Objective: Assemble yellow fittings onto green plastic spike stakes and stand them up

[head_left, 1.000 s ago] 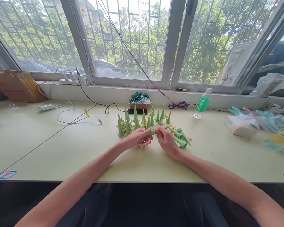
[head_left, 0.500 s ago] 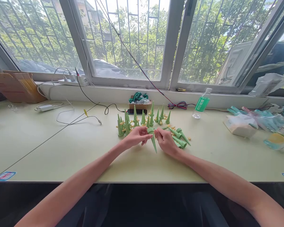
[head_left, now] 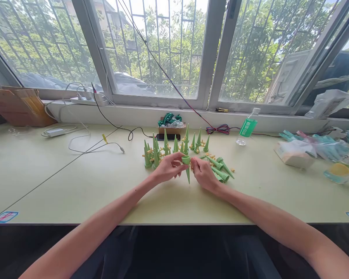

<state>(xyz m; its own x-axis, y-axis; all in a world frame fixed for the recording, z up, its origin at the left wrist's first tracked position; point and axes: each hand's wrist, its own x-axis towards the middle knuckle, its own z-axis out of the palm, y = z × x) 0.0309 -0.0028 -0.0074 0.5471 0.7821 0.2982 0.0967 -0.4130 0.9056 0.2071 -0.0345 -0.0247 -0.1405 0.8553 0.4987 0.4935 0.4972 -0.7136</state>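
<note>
My left hand (head_left: pixel 170 167) grips a green plastic watering spike (head_left: pixel 188 175) near its wide collar. The spike's open end faces up and its point hangs down. Close against the collar's right side, the fingers of my right hand (head_left: pixel 203 172) are pinched together; what they hold is hidden. Behind my hands, several green spikes (head_left: pixel 165 142) stand on their wide ends, with small yellow valve pieces (head_left: pixel 176 142) on or between them. Beside my right hand, several loose spikes (head_left: pixel 218 164) lie on the table, with yellow pieces among them.
The pale table (head_left: pixel 128 205) ends in front of me. A phone (head_left: pixel 168 137) and a small cardboard box (head_left: pixel 172 130) sit behind the spikes. To the right are a water bottle (head_left: pixel 247 128) and plastic bags (head_left: pixel 328 147). Cables (head_left: pixel 95 144) lie on the left.
The held spike has tilted: its open mouth now shows more, and its point has swung left and slightly up. My hands stay close together in nearly the same place.
</note>
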